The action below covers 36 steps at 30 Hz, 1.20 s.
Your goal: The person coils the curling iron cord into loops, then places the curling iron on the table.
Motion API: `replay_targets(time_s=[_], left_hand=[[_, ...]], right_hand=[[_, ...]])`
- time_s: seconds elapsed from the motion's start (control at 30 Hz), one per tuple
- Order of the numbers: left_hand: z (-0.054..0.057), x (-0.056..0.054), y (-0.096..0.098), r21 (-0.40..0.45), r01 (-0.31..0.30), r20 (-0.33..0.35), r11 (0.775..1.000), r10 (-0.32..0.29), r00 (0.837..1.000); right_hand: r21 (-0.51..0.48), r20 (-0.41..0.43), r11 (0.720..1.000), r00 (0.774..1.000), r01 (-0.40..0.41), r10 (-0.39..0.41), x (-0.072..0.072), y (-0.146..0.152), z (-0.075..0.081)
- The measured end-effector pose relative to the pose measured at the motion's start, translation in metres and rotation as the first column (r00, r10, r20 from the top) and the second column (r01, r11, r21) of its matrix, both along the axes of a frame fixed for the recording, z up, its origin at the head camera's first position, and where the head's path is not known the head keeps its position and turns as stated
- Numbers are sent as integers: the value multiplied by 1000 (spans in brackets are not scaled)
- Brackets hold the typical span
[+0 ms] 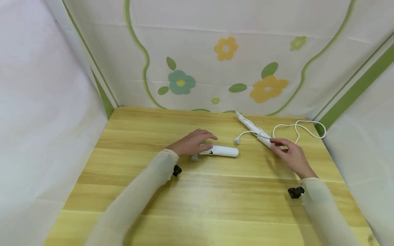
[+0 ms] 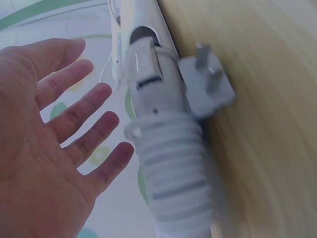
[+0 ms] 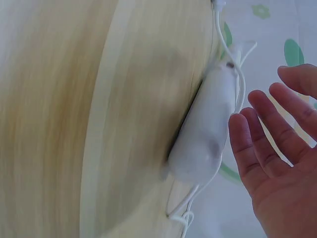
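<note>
A white stick-shaped appliance (image 1: 224,151), perhaps a hair straightener, lies across the middle of the table with its rounded end to the right. My left hand (image 1: 192,142) is over its other end, fingers spread and relaxed, partly hiding it. In the left wrist view, cord (image 2: 171,168) is wound round its handle and a two-pin plug (image 2: 205,89) sticks out beside it. A second long white appliance (image 1: 252,128) lies slanted at the back right. My right hand (image 1: 290,153) is at its near end, with fingers loosely bent and apart from it in the right wrist view.
The second appliance's cord (image 1: 300,124) loops over the table's back right corner, and its plug (image 1: 237,140) lies left of it. White flowered cloth (image 1: 197,51) stands behind the wooden table (image 1: 209,201), with pale cloth along both sides.
</note>
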<state>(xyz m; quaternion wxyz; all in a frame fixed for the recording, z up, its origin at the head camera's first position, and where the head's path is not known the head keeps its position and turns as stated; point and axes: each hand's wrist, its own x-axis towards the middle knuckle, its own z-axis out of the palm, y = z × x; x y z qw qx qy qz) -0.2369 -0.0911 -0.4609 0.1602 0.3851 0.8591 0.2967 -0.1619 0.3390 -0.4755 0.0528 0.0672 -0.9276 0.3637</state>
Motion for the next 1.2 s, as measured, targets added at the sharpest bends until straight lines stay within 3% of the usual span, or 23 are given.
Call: replay_targets(time_s=[0.5, 0.77, 0.93, 1.2], left_hand=[[4, -19, 47, -34, 61, -5, 998, -61, 998], [8, -41, 67, -49, 97, 16, 994, -96, 995], [11, -55, 80, -49, 87, 61, 995, -84, 995], [15, -71, 94, -92, 94, 25, 991, -92, 995]], right_hand=[[5, -29, 994, 993, 112, -112, 0, 33, -9], [28, 27, 992, 992, 125, -126, -4, 39, -16], [64, 72, 989, 988, 130, -135, -6, 42, -22], [113, 139, 988, 983, 107, -122, -13, 35, -31]])
